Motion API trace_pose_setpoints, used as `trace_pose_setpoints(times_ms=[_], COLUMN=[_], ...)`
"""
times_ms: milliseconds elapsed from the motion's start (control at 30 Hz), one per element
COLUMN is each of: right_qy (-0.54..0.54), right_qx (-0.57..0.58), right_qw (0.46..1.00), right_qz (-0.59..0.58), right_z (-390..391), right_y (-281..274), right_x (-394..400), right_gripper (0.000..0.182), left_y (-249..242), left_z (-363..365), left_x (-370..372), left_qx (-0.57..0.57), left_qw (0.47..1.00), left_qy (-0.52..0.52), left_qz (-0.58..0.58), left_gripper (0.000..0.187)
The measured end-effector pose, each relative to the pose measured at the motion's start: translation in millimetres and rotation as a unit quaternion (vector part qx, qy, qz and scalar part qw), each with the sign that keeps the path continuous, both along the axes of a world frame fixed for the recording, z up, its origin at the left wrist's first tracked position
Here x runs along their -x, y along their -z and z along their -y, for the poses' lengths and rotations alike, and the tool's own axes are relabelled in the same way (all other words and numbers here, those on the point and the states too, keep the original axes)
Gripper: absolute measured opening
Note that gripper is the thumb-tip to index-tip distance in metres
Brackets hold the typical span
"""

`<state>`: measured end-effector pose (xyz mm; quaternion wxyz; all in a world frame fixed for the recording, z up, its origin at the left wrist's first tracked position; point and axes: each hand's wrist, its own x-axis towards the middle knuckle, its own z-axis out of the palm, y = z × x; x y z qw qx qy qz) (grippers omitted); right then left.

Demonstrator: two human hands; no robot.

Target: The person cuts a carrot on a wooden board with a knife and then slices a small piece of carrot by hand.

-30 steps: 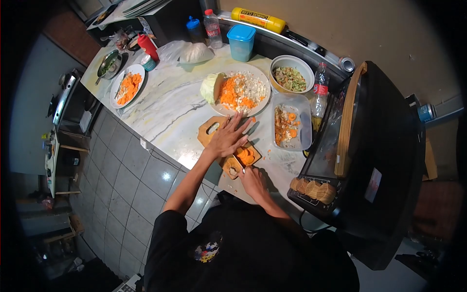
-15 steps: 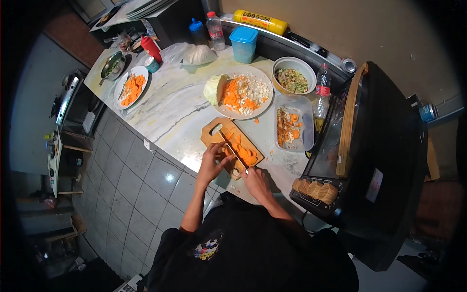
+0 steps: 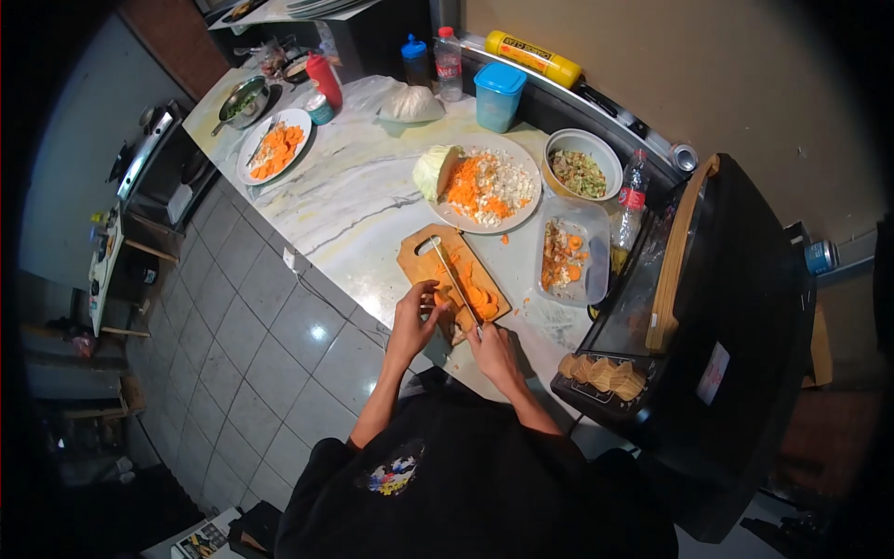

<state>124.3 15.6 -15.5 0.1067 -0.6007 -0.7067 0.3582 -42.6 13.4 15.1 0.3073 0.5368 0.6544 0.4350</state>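
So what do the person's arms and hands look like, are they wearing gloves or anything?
No gloves. The left hand and the right hand are both bare, with no rings or watch that I can make out. The forearms are bare too. The person wears a black top with short sleeves and a small colourful picture printed on it. It is too small to tell what the picture shows.

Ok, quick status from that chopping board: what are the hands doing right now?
Right hand grips knife, blade along the cutting board. Left hand steadies carrot. Carrot slices piled beside the blade; nothing blocking.
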Motion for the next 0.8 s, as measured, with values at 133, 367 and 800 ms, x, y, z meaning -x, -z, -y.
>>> trace_pose_setpoints(times_ms=[133, 367, 800], right_qy=[0.014, 0.012, 0.071], right_qx=[0.000, -0.062, 0.348], right_qw=[0.998, 0.996, 0.896], right_qz=[-0.054, -0.056, -0.267], right_z=[1, 6, -10], right_y=[-6, 8, -26], right_x=[-2, -8, -24], right_gripper=[0.035, 0.033, 0.035], left_y=[0, 7, 7], left_z=[3, -4, -14], left_x=[1, -6, -1], left_qx=[0.070, 0.079, 0.045], left_qw=[0.997, 0.996, 0.999], left_qy=[-0.022, -0.020, -0.005], left_qz=[0.033, -0.033, 0.026], left_gripper=[0.035, 0.029, 0.037])
